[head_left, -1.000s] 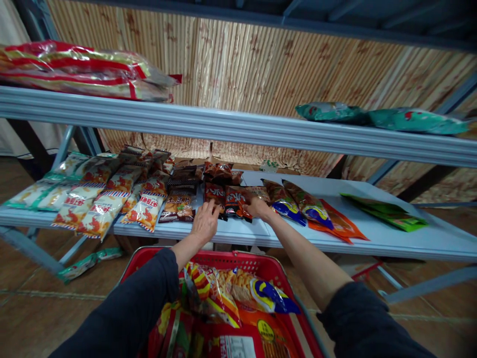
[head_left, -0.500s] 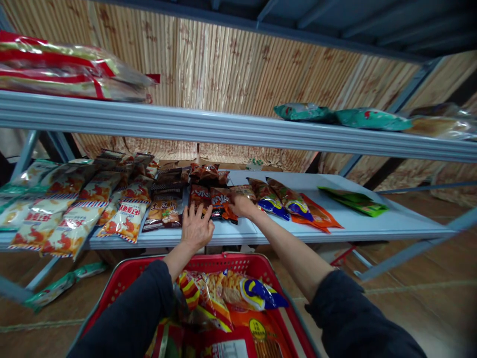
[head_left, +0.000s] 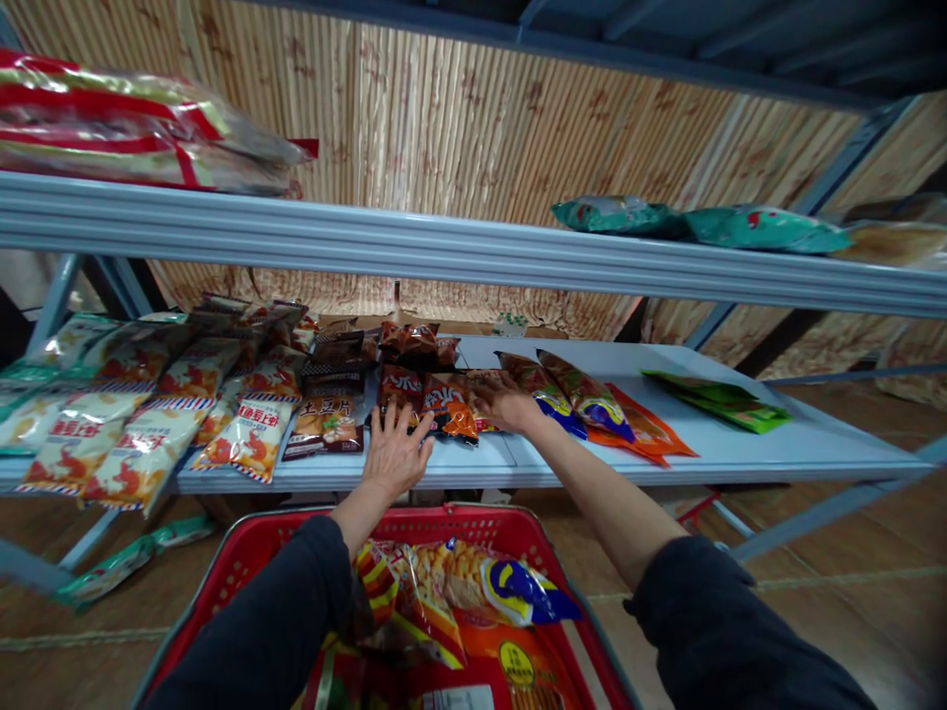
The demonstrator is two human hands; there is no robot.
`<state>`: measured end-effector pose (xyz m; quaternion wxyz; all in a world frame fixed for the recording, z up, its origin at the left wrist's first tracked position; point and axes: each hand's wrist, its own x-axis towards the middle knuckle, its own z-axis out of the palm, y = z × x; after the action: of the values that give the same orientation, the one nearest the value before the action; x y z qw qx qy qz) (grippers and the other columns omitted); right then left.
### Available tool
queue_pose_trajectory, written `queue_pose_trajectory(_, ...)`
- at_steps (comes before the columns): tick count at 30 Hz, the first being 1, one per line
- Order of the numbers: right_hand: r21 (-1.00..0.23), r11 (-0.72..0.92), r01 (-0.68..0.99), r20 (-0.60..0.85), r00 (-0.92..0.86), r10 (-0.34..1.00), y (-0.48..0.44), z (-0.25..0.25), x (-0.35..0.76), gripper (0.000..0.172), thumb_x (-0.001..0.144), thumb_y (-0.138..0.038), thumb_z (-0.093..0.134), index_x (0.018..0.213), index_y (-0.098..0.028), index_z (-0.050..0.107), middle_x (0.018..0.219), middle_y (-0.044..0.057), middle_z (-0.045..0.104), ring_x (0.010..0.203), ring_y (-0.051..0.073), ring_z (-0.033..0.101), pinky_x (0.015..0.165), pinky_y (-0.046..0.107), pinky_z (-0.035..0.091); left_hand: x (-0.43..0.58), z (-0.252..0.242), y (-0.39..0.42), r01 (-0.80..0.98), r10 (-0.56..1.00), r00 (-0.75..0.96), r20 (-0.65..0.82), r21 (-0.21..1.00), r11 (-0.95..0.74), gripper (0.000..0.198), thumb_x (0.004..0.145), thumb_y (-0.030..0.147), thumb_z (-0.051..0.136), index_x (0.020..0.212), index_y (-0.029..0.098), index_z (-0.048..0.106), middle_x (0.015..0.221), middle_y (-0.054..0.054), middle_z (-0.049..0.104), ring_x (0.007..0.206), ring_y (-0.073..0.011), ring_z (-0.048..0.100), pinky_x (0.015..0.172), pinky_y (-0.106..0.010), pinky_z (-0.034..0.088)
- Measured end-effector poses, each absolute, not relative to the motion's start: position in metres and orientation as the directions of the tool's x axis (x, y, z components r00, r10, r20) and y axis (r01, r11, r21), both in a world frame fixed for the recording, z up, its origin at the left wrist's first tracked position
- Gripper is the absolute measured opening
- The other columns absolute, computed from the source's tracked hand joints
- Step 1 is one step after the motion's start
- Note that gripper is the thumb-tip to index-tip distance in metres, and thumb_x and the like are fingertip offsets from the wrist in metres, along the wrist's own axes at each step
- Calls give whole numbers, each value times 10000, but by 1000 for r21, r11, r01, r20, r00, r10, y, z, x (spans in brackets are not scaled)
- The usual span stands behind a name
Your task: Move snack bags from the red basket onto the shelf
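Observation:
My left hand (head_left: 396,449) lies with fingers spread on the lower front of a dark brown snack bag (head_left: 400,383) on the lower shelf. Just right of it sits a brown and orange snack bag (head_left: 453,406). My right hand (head_left: 504,402) rests with fingers stretched out over another small snack bag (head_left: 484,377), which it partly covers. To the left lies a brown potato chip bag (head_left: 326,414). Beyond my right hand are brown bags with blue and yellow ends (head_left: 584,399).
Below the shelf edge stands a red basket (head_left: 244,537) holding several snack packets. White and orange snack bags (head_left: 140,434) fill the shelf's left. Green packets (head_left: 717,399) lie at right. An upper shelf (head_left: 414,251) crosses above my hands. A green packet (head_left: 133,562) lies low at left.
My right hand has moved right, off the brown and orange bag and onto the small bag beside it, its fingers now flatter. My left hand stays on the dark brown bag.

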<state>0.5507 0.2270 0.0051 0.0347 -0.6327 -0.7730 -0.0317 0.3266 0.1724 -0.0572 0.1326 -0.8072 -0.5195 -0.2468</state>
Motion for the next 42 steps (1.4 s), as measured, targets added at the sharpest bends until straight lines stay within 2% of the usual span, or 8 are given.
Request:
queue_pose_trajectory(4, 131, 127, 983, 31, -132, 991, 223, 10, 555, 317, 862, -341, 445, 1111, -251, 621, 1286, 71, 547, 1181, 249, 475, 933, 354, 395, 327, -58, 174, 902, 770, 337, 542, 50, -430, 433, 887, 391, 369, 1297, 294, 465, 1290, -92, 504, 1249, -296, 357, 1047, -535, 189)
queue_pose_trajectory(12, 192, 49, 980, 15, -53, 998, 217, 17, 552, 370, 865, -317, 376, 1030, -152, 664, 1196, 158, 592, 1113, 299, 536, 820, 372, 473, 328, -60, 176, 896, 762, 323, 562, 76, -437, 456, 882, 366, 373, 1311, 232, 449, 1292, -100, 504, 1243, -290, 361, 1048, -515, 202)
queue_pose_trajectory(19, 199, 14, 980, 0, -14, 1000, 216, 19, 565, 377, 873, -321, 369, 1084, -172, 643, 1205, 150, 589, 1107, 294, 542, 854, 386, 451, 327, -61, 176, 890, 754, 328, 569, 82, -449, 448, 883, 351, 374, 1311, 239, 447, 1295, -96, 500, 1244, -282, 360, 1056, -505, 196)
queue_pose_trajectory(24, 196, 12, 981, -14, -9, 1000, 216, 14, 580, 469, 871, -464, 364, 1121, -162, 621, 1135, 164, 628, 1070, 293, 567, 865, 395, 438, 327, -61, 176, 888, 751, 327, 573, 85, -452, 431, 882, 345, 382, 1292, 248, 471, 1289, -94, 505, 1253, -286, 351, 1058, -510, 193)
queue_pose_trajectory(30, 195, -26, 980, 56, 15, 998, 212, 11, 578, 474, 835, -425, 461, 1180, -120, 570, 1270, 195, 533, 1151, 326, 503, 939, 435, 379, 327, -62, 177, 884, 752, 333, 569, 88, -459, 434, 877, 342, 391, 1288, 226, 466, 1297, -104, 495, 1264, -289, 343, 1056, -516, 206)
queue_pose_trajectory(34, 6, 102, 995, 181, -102, 978, 209, 4, 556, 424, 906, -365, 333, 1236, -166, 510, 1293, 131, 531, 1184, 247, 492, 968, 340, 360, 327, -65, 179, 882, 747, 321, 582, 103, -459, 491, 875, 336, 395, 1334, 163, 391, 1355, -142, 426, 1289, -283, 318, 1064, -485, 228)
queue_pose_trajectory(37, -237, 113, 965, 136, -82, 987, 211, -5, 536, 475, 910, -446, 312, 1301, -207, 437, 1159, 101, 628, 1076, 236, 578, 870, 309, 430, 327, -67, 181, 879, 744, 302, 596, 127, -459, 501, 872, 337, 399, 1319, 111, 388, 1401, -175, 352, 1326, -290, 258, 1055, -453, 269)
queue_pose_trajectory(42, -411, 77, 908, 111, -34, 993, 221, -12, 514, 584, 825, -530, 462, 1324, -231, 408, 1138, 92, 636, 1035, 261, 596, 832, 332, 455, 327, -65, 179, 879, 735, 286, 615, 137, -457, 445, 875, 339, 392, 1231, 80, 457, 1320, -197, 426, 1282, -296, 319, 1045, -462, 285)
